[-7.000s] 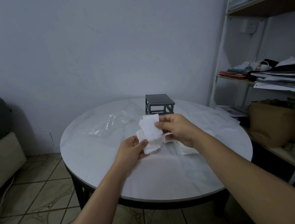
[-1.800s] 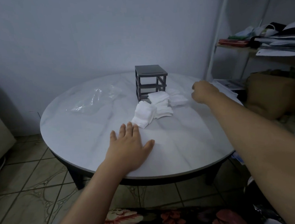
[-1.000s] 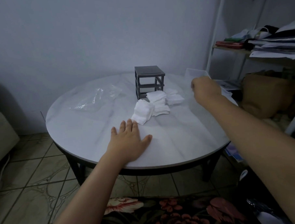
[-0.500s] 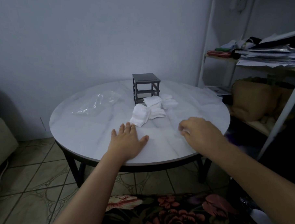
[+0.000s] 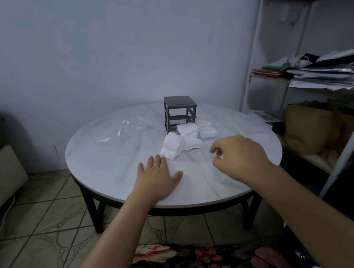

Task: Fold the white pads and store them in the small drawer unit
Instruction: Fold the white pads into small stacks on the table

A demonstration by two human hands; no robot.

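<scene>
Our left hand [image 5: 157, 175] lies flat near the table's [image 5: 116, 160] front edge; whether our curled right hand [image 5: 238, 157] holds anything, we cannot tell. A careless reach could topple the white pads [image 5: 184, 139] heaped against the drawer unit [image 5: 180, 111].

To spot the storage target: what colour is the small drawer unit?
Dark grey; the small open-framed drawer unit shows best in the head view.

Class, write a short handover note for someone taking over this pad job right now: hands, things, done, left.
Left hand: rests flat on the table.
Right hand: above the table, fingers curled; unclear if it holds anything.
Folded pads: piled in front of the drawer unit.
Done: folding, apparently.
Left: store the pads; none visibly in the unit.
</scene>
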